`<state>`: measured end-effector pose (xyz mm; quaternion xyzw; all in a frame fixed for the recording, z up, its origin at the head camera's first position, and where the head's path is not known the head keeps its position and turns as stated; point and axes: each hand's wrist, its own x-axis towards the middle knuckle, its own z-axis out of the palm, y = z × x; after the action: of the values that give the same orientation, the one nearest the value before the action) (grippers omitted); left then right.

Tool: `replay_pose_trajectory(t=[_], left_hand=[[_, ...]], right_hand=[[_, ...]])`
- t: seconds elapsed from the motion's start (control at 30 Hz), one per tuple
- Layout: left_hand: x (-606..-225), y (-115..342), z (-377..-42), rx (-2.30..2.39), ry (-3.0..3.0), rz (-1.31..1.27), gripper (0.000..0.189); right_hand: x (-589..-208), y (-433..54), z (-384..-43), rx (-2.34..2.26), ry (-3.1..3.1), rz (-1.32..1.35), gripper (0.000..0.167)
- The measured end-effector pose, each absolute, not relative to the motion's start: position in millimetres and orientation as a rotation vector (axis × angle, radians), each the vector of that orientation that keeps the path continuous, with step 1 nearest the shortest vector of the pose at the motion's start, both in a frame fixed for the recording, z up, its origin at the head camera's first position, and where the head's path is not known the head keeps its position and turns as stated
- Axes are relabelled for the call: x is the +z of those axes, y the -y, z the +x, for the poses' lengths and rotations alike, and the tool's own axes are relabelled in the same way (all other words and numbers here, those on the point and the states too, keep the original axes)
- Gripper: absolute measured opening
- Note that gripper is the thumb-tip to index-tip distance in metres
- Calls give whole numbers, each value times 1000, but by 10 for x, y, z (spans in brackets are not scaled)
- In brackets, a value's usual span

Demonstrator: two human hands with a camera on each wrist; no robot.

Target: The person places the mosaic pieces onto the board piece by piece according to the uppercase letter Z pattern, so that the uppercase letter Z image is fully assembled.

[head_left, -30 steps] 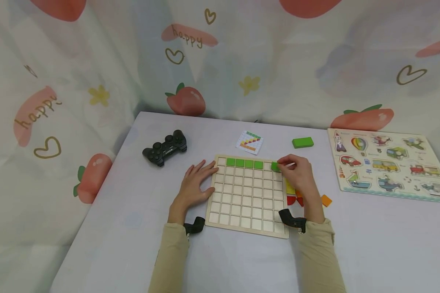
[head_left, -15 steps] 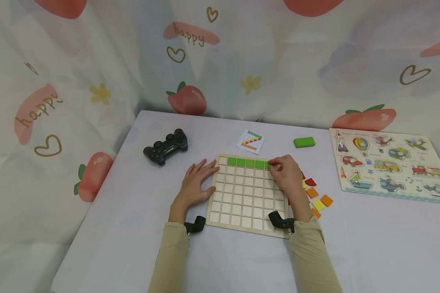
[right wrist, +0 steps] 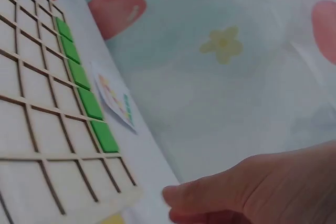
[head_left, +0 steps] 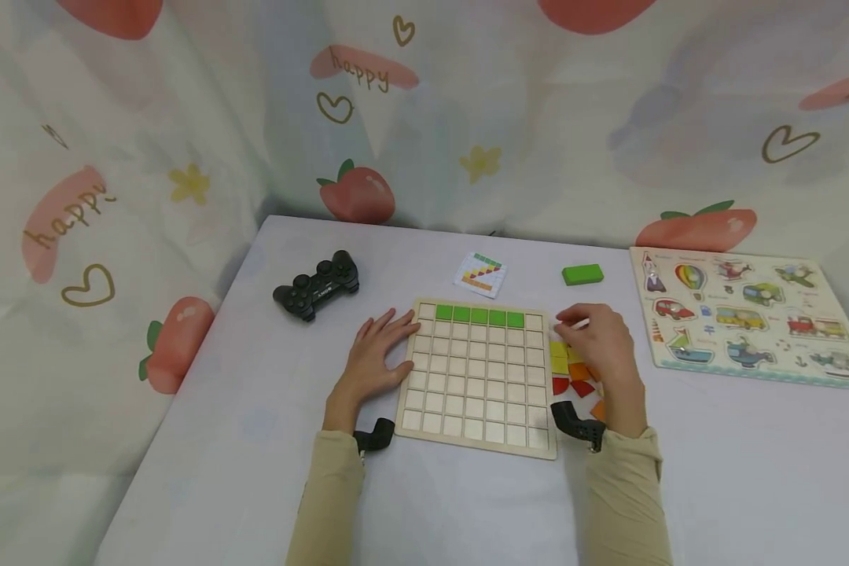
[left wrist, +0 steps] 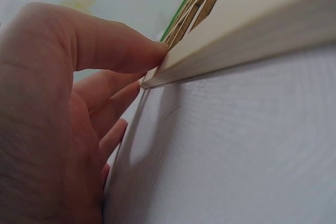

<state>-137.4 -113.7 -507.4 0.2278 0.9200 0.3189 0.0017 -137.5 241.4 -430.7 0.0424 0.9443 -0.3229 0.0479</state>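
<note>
A wooden grid board (head_left: pixel 476 380) lies on the table, with a row of several green square tiles (head_left: pixel 479 316) along its far edge. My left hand (head_left: pixel 373 362) rests at the board's left edge, fingers spread; in the left wrist view its thumb (left wrist: pixel 123 48) touches the wooden rim. My right hand (head_left: pixel 600 346) hovers just beyond the board's far right corner, fingers loosely bent, with nothing seen between them. Under and beside it lie yellow tiles (head_left: pixel 559 355), orange pieces and red pieces (head_left: pixel 560 386), partly hidden by the hand and wrist.
Behind the board lies a small pattern card (head_left: pixel 481 274) with coloured squares. A green block (head_left: pixel 583 274) is at the back right, a black game controller (head_left: pixel 316 285) at the back left. A picture puzzle board (head_left: pixel 753 318) lies far right.
The right hand first moves left with a green tile and sets it at the right end of the green row. It then lets go and draws back right, off the board. Left hand stays.
</note>
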Motion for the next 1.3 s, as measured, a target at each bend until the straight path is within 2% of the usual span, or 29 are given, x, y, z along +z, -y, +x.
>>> replay_pose_trajectory(t=[0.2,0.5,0.83,1.13,1.3], left_hand=[[-5087,1148,-1373,1004,-2888,709,65],[-5090,1142,-1375,1024,-2889,708,64],[-5075,1142,-1361,1017,-2887,706,64],[-5067,1131,-1367,1015,-2888,702,65],[-5048,1131,-1358,1038,-2880,704,64]], right_hand=[[-4257,-2632,-1324,-926,-2715,111,26],[-4319,-2527,-1382,-850,-2697,58,32],[-4292,-2521,-1356,-818,-2727,26,16],[-4343,-2407,-1398,-1145,-2858,77,21],[-4477,-2119,-1473,-1280,-2789,-63,20]])
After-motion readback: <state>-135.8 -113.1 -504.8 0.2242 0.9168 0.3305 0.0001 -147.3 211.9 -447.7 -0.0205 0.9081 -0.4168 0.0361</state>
